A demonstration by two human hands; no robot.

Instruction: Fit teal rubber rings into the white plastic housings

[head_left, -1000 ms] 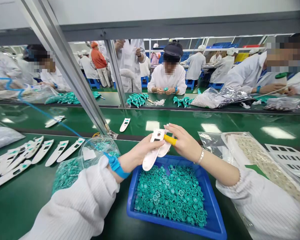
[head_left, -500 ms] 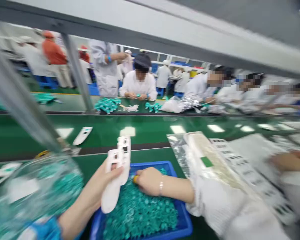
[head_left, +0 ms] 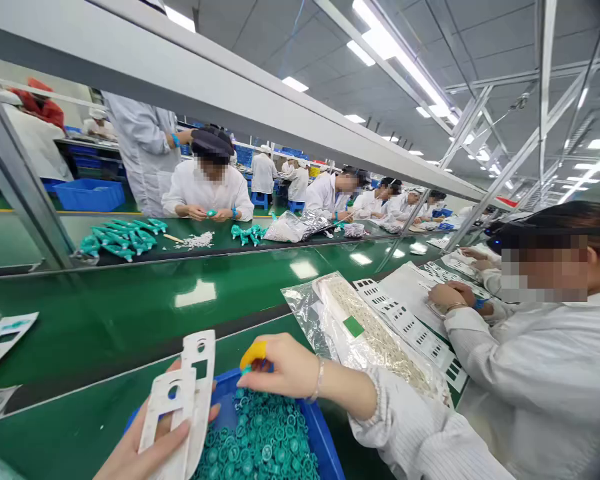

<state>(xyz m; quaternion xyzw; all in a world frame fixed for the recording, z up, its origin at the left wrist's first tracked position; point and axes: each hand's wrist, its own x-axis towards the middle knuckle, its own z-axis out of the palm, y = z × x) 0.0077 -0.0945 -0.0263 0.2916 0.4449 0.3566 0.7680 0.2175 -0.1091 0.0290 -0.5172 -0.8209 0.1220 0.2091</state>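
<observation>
My left hand (head_left: 153, 433) is closed around two long white plastic shells (head_left: 183, 400), which overlap and have round and rectangular cutouts. Beside them, above a blue bin (head_left: 325, 437), my right hand (head_left: 280, 367) pinches a small teal plastic piece (head_left: 247, 370) between thumb and index finger. A yellow cover wraps that index finger. Many small teal ring-shaped pieces (head_left: 260, 440) fill the bin below. The lower ends of the shells run past the bottom edge of the picture.
A clear bag of pale parts (head_left: 375, 327) and printed sheets (head_left: 405, 317) lie to the right, near a co-worker's hands (head_left: 453, 297). Another white shell (head_left: 5, 340) rests on the green belt (head_left: 130, 313). Across it, a person handles teal parts beside a teal pile (head_left: 123, 237).
My right hand has risen out of the teal pieces with one pinched in its fingers. My view has swung right and up; the left hand still holds both shells.
</observation>
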